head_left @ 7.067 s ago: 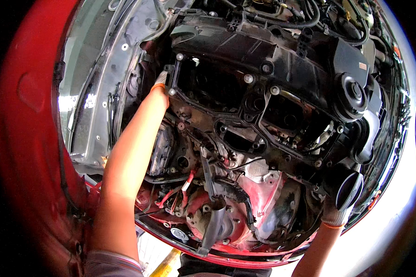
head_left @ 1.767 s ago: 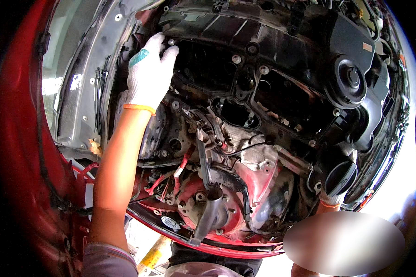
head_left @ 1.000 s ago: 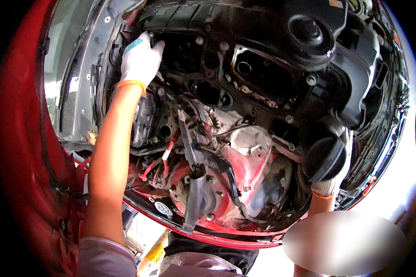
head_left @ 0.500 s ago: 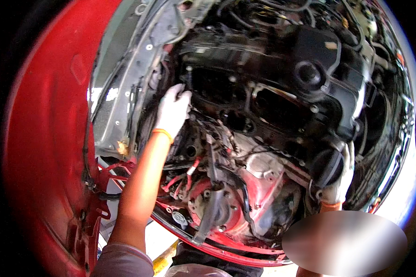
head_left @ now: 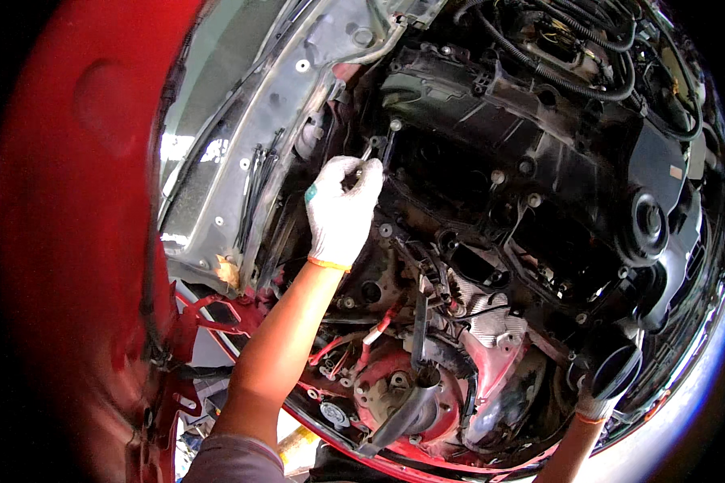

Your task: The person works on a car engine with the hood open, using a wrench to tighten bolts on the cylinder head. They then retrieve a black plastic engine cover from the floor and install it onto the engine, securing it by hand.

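Note:
A large black plastic engine housing (head_left: 491,197) with rectangular openings lies across the engine bay. My left hand (head_left: 345,213), in a white knit glove, is at its left end. Thumb and fingers are curled together in a ring; what they pinch is hidden. A slim metal piece (head_left: 368,151) shows just beyond the fingertips. At the near right end, my gloved right hand (head_left: 594,405) is wrapped around the housing's round black duct mouth (head_left: 618,372), most of its fingers behind it.
A red strut tower (head_left: 451,406) carries a dark bar with a tubular end (head_left: 403,414). Red cables (head_left: 374,334) run beside it. Corrugated hoses (head_left: 552,80) loop at the far side. The grey cowl (head_left: 286,105) and the raised red hood (head_left: 72,241) bound the left.
The view has shifted, so the engine bay sits farther right and lower. My left fingers have curled together at the housing's left end. My right hand stays at the round duct mouth.

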A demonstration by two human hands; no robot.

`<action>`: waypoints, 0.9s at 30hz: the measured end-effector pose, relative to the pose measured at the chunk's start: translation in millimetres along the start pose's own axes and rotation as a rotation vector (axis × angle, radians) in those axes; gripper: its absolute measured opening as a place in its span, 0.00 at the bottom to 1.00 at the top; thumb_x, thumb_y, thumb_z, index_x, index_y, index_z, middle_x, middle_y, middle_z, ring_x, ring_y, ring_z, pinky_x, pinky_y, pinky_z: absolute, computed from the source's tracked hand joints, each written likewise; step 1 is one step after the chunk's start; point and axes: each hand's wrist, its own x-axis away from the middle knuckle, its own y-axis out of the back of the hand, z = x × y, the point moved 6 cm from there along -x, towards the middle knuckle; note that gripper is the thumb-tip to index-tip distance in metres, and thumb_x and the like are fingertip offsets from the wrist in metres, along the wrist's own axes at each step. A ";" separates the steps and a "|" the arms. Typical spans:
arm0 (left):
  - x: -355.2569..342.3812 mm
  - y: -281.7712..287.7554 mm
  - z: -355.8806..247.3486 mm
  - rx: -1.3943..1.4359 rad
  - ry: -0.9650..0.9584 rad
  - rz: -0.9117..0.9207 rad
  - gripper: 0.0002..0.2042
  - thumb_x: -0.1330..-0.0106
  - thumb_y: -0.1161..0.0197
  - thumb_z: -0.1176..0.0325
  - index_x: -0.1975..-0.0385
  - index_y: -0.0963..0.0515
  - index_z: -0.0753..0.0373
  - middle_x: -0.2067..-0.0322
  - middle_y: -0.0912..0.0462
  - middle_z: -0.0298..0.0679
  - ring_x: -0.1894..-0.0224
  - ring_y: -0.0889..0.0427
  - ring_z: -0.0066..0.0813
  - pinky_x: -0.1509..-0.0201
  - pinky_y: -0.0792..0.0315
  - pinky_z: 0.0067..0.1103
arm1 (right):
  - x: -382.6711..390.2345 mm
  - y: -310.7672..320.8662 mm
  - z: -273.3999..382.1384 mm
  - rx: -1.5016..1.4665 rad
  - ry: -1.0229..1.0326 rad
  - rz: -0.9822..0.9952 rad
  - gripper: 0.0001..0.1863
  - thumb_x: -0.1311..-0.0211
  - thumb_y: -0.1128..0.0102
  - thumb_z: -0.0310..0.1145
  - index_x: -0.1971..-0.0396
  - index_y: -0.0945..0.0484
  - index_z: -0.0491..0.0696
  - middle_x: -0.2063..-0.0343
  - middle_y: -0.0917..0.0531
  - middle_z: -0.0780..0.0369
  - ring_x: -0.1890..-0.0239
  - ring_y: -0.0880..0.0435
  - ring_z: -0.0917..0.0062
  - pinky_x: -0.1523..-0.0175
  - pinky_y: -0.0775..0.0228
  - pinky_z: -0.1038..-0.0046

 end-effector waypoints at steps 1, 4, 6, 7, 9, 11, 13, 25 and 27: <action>0.8 -0.7 -3.4 0.042 0.014 -0.017 0.08 0.32 0.29 0.69 0.67 0.18 0.66 0.75 0.20 0.29 0.74 0.26 0.13 0.69 0.29 0.17 | 2.1 -1.8 5.1 -0.034 -0.012 -0.016 0.34 0.40 0.33 0.47 0.39 0.26 0.41 0.40 0.23 0.50 0.35 0.27 0.53 0.26 0.40 0.56; 4.8 -7.8 -6.9 0.198 0.052 -0.053 0.08 0.32 0.29 0.67 0.68 0.18 0.63 0.80 0.23 0.26 0.83 0.30 0.11 0.81 0.38 0.16 | -4.4 -3.2 33.9 0.238 0.094 -0.022 0.35 0.43 0.33 0.51 0.41 0.24 0.42 0.40 0.23 0.49 0.35 0.28 0.49 0.27 0.39 0.52; 8.8 -9.1 -5.9 0.197 0.064 -0.050 0.07 0.31 0.29 0.68 0.67 0.18 0.64 0.79 0.22 0.26 0.82 0.29 0.11 0.80 0.36 0.16 | -13.2 -8.9 57.1 0.307 0.138 -0.010 0.33 0.41 0.34 0.51 0.42 0.23 0.43 0.38 0.24 0.49 0.33 0.30 0.47 0.26 0.39 0.51; 7.7 -9.1 -4.9 0.205 0.082 -0.064 0.07 0.31 0.29 0.68 0.67 0.18 0.64 0.79 0.22 0.26 0.82 0.29 0.11 0.80 0.35 0.15 | -14.9 -12.4 67.0 0.269 0.114 -0.009 0.32 0.40 0.34 0.51 0.42 0.22 0.44 0.37 0.25 0.48 0.31 0.31 0.46 0.25 0.40 0.50; 6.6 -5.7 -4.4 0.180 0.049 -0.027 0.07 0.31 0.30 0.69 0.67 0.18 0.64 0.79 0.22 0.27 0.82 0.28 0.12 0.79 0.34 0.15 | -12.2 -27.1 66.5 -0.070 -0.038 -0.103 0.29 0.37 0.36 0.50 0.43 0.20 0.45 0.36 0.26 0.48 0.29 0.34 0.46 0.24 0.41 0.51; 10.5 -7.8 1.3 0.222 0.086 0.031 0.07 0.31 0.30 0.68 0.67 0.19 0.64 0.79 0.22 0.27 0.82 0.28 0.12 0.79 0.34 0.15 | -6.4 -30.9 89.8 0.461 0.297 -0.051 0.29 0.32 0.45 0.37 0.34 0.30 0.40 0.41 0.20 0.54 0.36 0.24 0.64 0.25 0.42 0.67; 8.7 -3.8 3.4 0.164 0.091 0.037 0.08 0.31 0.30 0.68 0.67 0.19 0.65 0.79 0.21 0.28 0.81 0.28 0.12 0.79 0.33 0.15 | -3.0 -35.0 93.8 0.507 0.296 -0.043 0.29 0.33 0.45 0.38 0.35 0.29 0.41 0.41 0.20 0.54 0.36 0.24 0.64 0.24 0.43 0.66; 68.7 -43.8 -96.4 -0.199 -0.435 0.405 0.17 0.32 0.34 0.73 0.44 0.22 0.65 0.42 0.22 0.49 0.40 0.22 0.42 0.34 0.29 0.33 | -5.3 -36.7 88.1 -0.874 -0.565 -0.112 0.26 0.20 0.52 0.33 0.27 0.37 0.43 0.33 0.28 0.53 0.35 0.25 0.71 0.29 0.35 0.70; 103.2 -76.8 -107.8 0.033 -0.128 0.637 0.21 0.27 0.37 0.72 0.36 0.27 0.68 0.37 0.24 0.48 0.36 0.24 0.39 0.31 0.31 0.33 | -6.8 -37.1 102.5 -0.839 -0.523 -0.103 0.29 0.22 0.48 0.35 0.27 0.38 0.41 0.34 0.27 0.52 0.34 0.26 0.70 0.29 0.37 0.70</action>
